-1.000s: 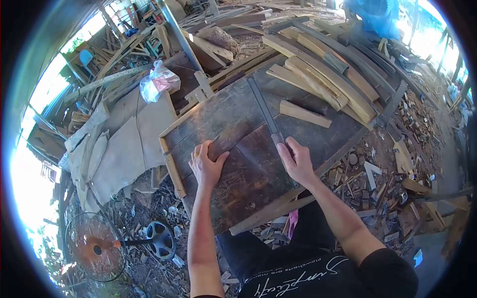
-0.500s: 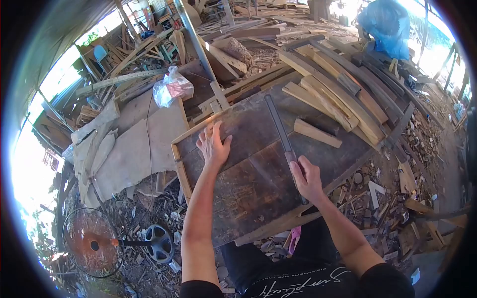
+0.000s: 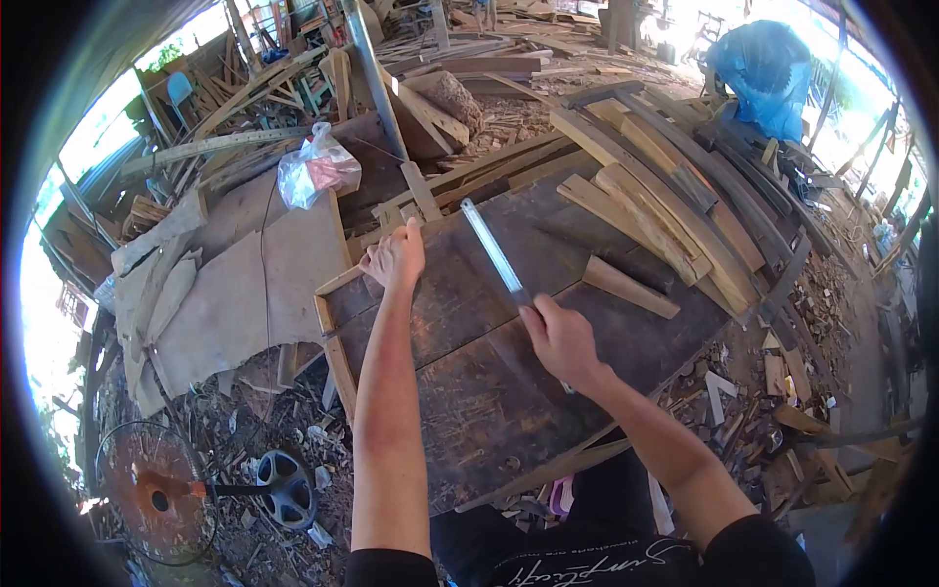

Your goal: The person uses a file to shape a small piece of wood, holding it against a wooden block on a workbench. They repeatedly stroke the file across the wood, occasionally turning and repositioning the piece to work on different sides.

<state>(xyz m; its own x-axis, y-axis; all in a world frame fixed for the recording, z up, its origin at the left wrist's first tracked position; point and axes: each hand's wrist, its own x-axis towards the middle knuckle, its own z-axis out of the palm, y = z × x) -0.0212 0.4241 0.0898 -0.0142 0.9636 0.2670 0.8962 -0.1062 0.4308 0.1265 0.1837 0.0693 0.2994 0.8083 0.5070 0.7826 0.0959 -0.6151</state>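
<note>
My left hand (image 3: 396, 256) is at the far left edge of the dark wooden tabletop (image 3: 460, 391), over its raised wooden edge strip (image 3: 339, 281). Its fingers are curled and the thumb points up; whatever they close on is hidden. In my right hand (image 3: 565, 342) is a flat, ruler-like metal bar (image 3: 491, 245) with a rounded, holed tip and a darker part near the grip. The bar slants up and left above the tabletop, its blade catching the light. A short wood offcut (image 3: 631, 287) lies to the right of the bar.
Long curved timbers (image 3: 675, 210) are piled on the right of the tabletop. A clear plastic bag (image 3: 319, 168) rests on a board at the left. A standing fan (image 3: 161, 494) lies at lower left among scraps. Blue plastic sheeting (image 3: 763, 78) covers something at back right.
My left hand has gone from spread on the tabletop to curled at its far edge. My right hand has moved left and away from me with the metal bar. The view has shifted slightly.
</note>
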